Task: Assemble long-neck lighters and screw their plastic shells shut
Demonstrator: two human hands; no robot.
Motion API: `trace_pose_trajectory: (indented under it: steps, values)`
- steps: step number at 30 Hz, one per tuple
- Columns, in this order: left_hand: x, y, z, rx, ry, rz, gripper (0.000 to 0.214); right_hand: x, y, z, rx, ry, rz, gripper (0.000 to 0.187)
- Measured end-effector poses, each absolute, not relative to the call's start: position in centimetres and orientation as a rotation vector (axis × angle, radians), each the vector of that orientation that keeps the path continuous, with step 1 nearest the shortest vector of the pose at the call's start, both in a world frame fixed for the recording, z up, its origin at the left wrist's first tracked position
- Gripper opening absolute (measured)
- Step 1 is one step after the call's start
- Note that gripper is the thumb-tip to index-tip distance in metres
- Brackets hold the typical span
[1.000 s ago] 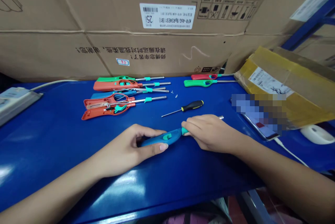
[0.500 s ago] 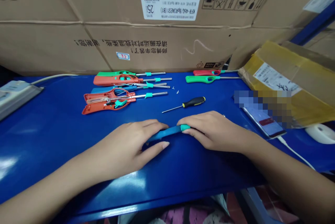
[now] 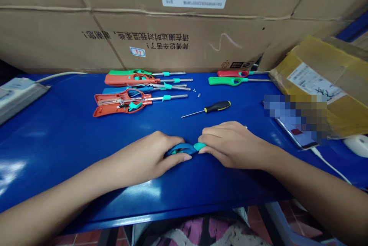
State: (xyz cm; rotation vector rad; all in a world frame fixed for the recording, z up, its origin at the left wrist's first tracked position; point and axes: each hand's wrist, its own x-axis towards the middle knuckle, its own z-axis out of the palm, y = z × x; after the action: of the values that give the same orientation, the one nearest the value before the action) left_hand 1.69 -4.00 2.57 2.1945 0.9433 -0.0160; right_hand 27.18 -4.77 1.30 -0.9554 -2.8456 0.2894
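Observation:
Between both hands is a blue long-nosed lighter (image 3: 185, 147) with a teal collar. My left hand (image 3: 161, 154) grips its blue body, thumb in front and fingers behind. Closed around the teal collar and the rod end is my right hand (image 3: 227, 144); a bit of the metal tip pokes out behind it. Much of the lighter is hidden by the hands. Beyond them lies a screwdriver (image 3: 209, 108) with a black and yellow handle. An opened orange lighter (image 3: 115, 107) shows its inner parts, at the front of several lighters on the left.
At the back right lie a red lighter (image 3: 230, 73) and a green lighter (image 3: 224, 81). Small screws (image 3: 199, 94) rest near the rod tips. A charging phone (image 3: 299, 132), a taped carton (image 3: 339, 81) and a power strip (image 3: 20, 94) flank the blue table (image 3: 71, 154). A large cardboard box (image 3: 100, 42) stands behind.
The blue lighter has been turned in my hands, so its trigger loop now shows. My two hands are slightly closer together. The camera view has tilted down a little.

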Motion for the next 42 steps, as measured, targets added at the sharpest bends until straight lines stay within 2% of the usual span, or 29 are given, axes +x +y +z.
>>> trace_pose_trajectory:
  steps: [9, 20, 31, 42]
  values:
    - [2.1, -4.1, 2.2, 2.18, 0.925, -0.077, 0.036, 26.6, -4.8, 0.0, -0.865, -2.859, 0.273, 0.027]
    - [2.5, -3.9, 2.5, 2.232, 0.911, -0.12, 0.03, 26.3, -4.8, 0.5, -0.887, -2.903, 0.406, 0.021]
    - [2.8, -4.2, 2.5, 2.283, 0.951, -0.175, 0.03, 26.0, -5.3, 0.1, -0.991, -2.832, 0.451, 0.026]
    - [1.6, -3.4, 3.9, 2.138, 0.971, -0.031, 0.042, 26.8, -4.6, 1.2, -1.036, -2.827, 0.311, 0.026]
